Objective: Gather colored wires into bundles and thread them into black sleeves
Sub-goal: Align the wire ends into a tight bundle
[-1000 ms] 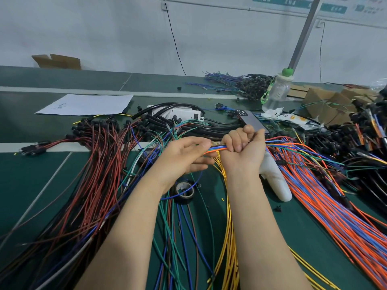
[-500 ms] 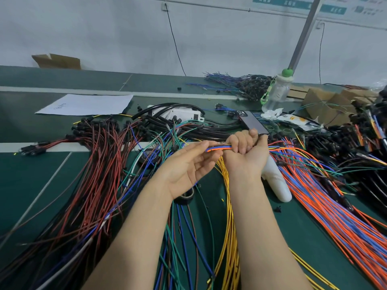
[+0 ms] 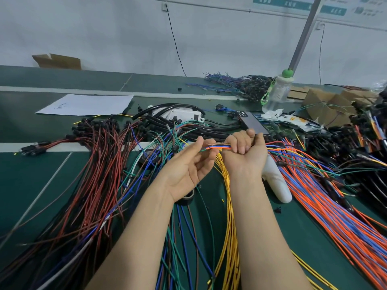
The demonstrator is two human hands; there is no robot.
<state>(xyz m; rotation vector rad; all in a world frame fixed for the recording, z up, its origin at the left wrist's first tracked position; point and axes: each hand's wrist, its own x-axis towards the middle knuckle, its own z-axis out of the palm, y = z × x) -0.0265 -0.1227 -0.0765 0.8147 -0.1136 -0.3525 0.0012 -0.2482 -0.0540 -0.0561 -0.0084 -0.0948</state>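
My right hand [image 3: 245, 150] grips a small bundle of colored wires [image 3: 215, 147], orange, blue and green, with its fingers curled round them. The bundle's free end sticks out to the left. My left hand [image 3: 189, 167] is beside it, palm up, fingers straight, fingertips touching the wire ends. Yellow wires [image 3: 229, 206] hang down between my forearms. Black sleeves [image 3: 167, 120] lie in a pile behind my hands. Orange and blue wires [image 3: 326, 201] spread to the right, red and black ones [image 3: 90, 164] to the left.
A roll of black tape [image 3: 187, 198] lies under my left wrist. A white tool handle [image 3: 276, 185] lies right of my right arm. A phone [image 3: 252, 122], a bottle [image 3: 277, 92], a white box [image 3: 180, 114], paper [image 3: 88, 104] and cartons [image 3: 326, 101] stand further back.
My left hand has opened from a curled hold on the bundle's end to straight fingers, palm up. My right hand has kept its grip and rose slightly.
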